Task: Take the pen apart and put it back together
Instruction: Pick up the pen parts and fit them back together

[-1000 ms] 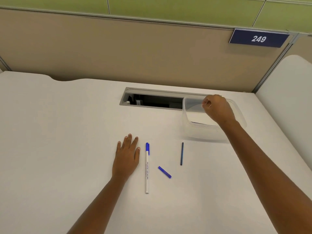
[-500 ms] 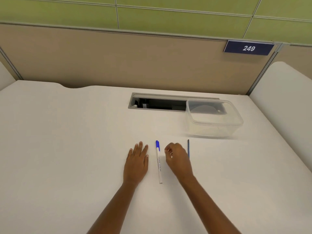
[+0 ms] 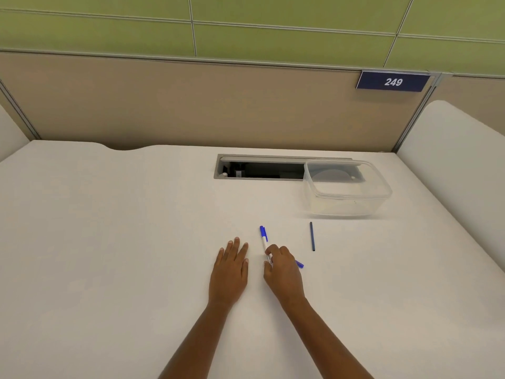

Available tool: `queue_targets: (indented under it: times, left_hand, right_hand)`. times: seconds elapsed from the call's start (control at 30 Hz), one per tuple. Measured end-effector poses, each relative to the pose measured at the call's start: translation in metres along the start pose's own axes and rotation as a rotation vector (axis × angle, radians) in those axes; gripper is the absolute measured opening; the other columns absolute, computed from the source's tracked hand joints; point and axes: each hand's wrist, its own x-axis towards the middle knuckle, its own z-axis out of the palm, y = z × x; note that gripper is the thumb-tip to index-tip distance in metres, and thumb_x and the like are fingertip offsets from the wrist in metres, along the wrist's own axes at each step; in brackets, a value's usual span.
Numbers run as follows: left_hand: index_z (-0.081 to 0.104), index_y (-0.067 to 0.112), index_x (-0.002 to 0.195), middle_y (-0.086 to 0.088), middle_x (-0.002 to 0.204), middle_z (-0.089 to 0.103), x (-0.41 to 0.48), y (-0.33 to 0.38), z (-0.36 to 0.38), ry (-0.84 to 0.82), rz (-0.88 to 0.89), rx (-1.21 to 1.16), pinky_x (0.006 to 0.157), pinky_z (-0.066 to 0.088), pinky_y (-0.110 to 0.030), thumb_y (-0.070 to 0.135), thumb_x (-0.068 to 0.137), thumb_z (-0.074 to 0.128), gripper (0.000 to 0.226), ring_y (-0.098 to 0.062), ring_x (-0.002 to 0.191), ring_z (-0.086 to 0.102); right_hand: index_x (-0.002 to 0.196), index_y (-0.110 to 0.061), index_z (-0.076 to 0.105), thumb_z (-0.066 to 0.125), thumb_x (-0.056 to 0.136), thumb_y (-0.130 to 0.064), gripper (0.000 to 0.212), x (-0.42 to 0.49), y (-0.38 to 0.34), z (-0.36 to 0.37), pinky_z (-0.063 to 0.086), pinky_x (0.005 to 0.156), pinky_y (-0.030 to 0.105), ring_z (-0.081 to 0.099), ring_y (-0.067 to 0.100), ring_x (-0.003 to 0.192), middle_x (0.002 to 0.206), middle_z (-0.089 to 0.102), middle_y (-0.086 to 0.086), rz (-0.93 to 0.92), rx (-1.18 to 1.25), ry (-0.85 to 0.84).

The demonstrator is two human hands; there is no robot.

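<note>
Reassembly step in hand, by the look of it: pen lying in parts on the white desk (image 3: 109, 242).

- Right hand (image 3: 282, 272) curled over the white pen barrel (image 3: 264, 245), thumb and forefinger closed on its near half. Barrel's far end, capped in blue, pointing away toward the far edge. Whether lifted or flat on the desk: cannot tell.
- Left hand (image 3: 231, 269) flat on the desk just left of the barrel, palm down, fingers together and extended, holding nothing. Not touching the barrel.
- Small blue piece (image 3: 299, 264) peeking out from the right of the right hand, mostly hidden; likely a plug or tip section, cannot tell which.
- Thin dark refill (image 3: 311, 236) lying alone to the right, well apart from both hands, running near to far.
- Clear plastic container (image 3: 347, 187) at far right, part over the cable slot (image 3: 259, 169) in the desk. Appears empty.

Judgement: disassembly done, pick-up of the barrel under way, nothing yet rejoined.

Next move likely calls for: securing the barrel in the right hand, bringing the left hand off the desk to fetch the refill, aligning it with the barrel's open end, sliding straight in. Small blue piece to follow. Fine alignment needed; thin refill prone to rolling.
</note>
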Motion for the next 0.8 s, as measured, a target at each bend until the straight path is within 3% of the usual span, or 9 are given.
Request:
queue_targets:
  times: [0.1, 0.2, 0.33, 0.4, 0.43, 0.5, 0.63, 0.8]
  left_hand:
    - [0.017, 0.021, 0.145, -0.002, 0.157, 0.008, 0.0, 0.001, -0.002, -0.04, -0.006, 0.012, 0.117, 0.0, -0.027, 0.025, 0.099, 0.022, 0.047, -0.015, 0.145, 0.007]
    - [0.029, 0.017, 0.142, -0.004, 0.156, 0.018, 0.002, 0.005, -0.005, -0.045, -0.022, -0.145, 0.116, 0.001, -0.026, 0.023, 0.099, 0.025, 0.043, -0.014, 0.145, 0.011]
    - [0.058, 0.003, 0.117, -0.01, 0.133, 0.055, -0.001, 0.023, -0.012, 0.036, -0.093, -0.503, 0.108, 0.022, -0.023, 0.016, 0.097, 0.036, 0.032, -0.021, 0.137, 0.031]
    - [0.065, 0.0, 0.101, -0.014, 0.11, 0.067, -0.002, 0.037, -0.016, 0.043, -0.172, -0.696, 0.101, 0.04, -0.03, 0.014, 0.096, 0.04, 0.029, -0.027, 0.119, 0.052]
    - [0.066, 0.002, 0.097, -0.012, 0.102, 0.069, -0.002, 0.044, -0.019, 0.03, -0.232, -0.811, 0.091, 0.048, -0.028, 0.015, 0.096, 0.04, 0.029, -0.025, 0.107, 0.059]
    - [0.066, 0.009, 0.094, -0.009, 0.097, 0.068, 0.001, 0.054, -0.026, -0.011, -0.374, -1.037, 0.078, 0.049, -0.02, 0.018, 0.096, 0.04, 0.028, -0.02, 0.094, 0.061]
    - [0.065, 0.01, 0.086, -0.011, 0.09, 0.065, 0.008, 0.06, -0.035, -0.046, -0.532, -1.474, 0.079, 0.049, -0.031, 0.014, 0.094, 0.046, 0.021, -0.022, 0.087, 0.061]
    - [0.06, 0.008, 0.082, -0.009, 0.08, 0.06, 0.017, 0.062, -0.045, 0.019, -0.718, -1.774, 0.06, 0.055, -0.021, 0.01, 0.093, 0.046, 0.018, -0.019, 0.074, 0.058]
  right_hand:
    - [0.11, -0.009, 0.05, 0.044, 0.09, -0.008, 0.022, 0.0, -0.001, -0.002, 0.045, 0.068, 0.024, 0.056, 0.022, 0.089, 0.107, 0.057, 0.012, 0.019, 0.009, -0.006]
    - [0.107, -0.008, 0.052, 0.046, 0.088, -0.006, 0.02, 0.0, 0.0, -0.003, 0.045, 0.067, 0.026, 0.056, 0.022, 0.085, 0.103, 0.059, 0.013, 0.047, 0.092, -0.01]
    - [0.096, -0.009, 0.057, 0.052, 0.085, -0.005, 0.013, 0.001, -0.006, -0.008, 0.041, 0.057, 0.006, 0.053, 0.008, 0.073, 0.095, 0.064, 0.009, 0.074, 0.354, 0.032]
    - [0.091, -0.009, 0.058, 0.054, 0.085, -0.005, 0.009, 0.0, -0.011, -0.011, 0.042, 0.059, 0.003, 0.052, 0.003, 0.071, 0.089, 0.062, 0.003, 0.019, 0.452, 0.071]
    - [0.089, -0.009, 0.058, 0.055, 0.085, -0.005, 0.007, 0.0, -0.013, -0.013, 0.042, 0.061, 0.002, 0.053, 0.003, 0.071, 0.086, 0.062, 0.001, -0.007, 0.486, 0.086]
    - [0.087, -0.009, 0.059, 0.056, 0.084, -0.005, 0.006, 0.001, -0.016, -0.019, 0.041, 0.062, 0.001, 0.055, 0.004, 0.073, 0.083, 0.062, -0.002, -0.042, 0.528, 0.105]
    - [0.084, -0.012, 0.06, 0.055, 0.083, -0.002, 0.011, 0.003, -0.014, -0.034, 0.04, 0.063, 0.001, 0.057, -0.001, 0.074, 0.08, 0.063, -0.005, -0.113, 0.549, 0.066]
    - [0.083, -0.01, 0.061, 0.054, 0.085, -0.005, 0.009, 0.013, 0.003, -0.051, 0.04, 0.064, 0.007, 0.057, 0.004, 0.073, 0.079, 0.063, -0.004, -0.141, 0.437, 0.127]
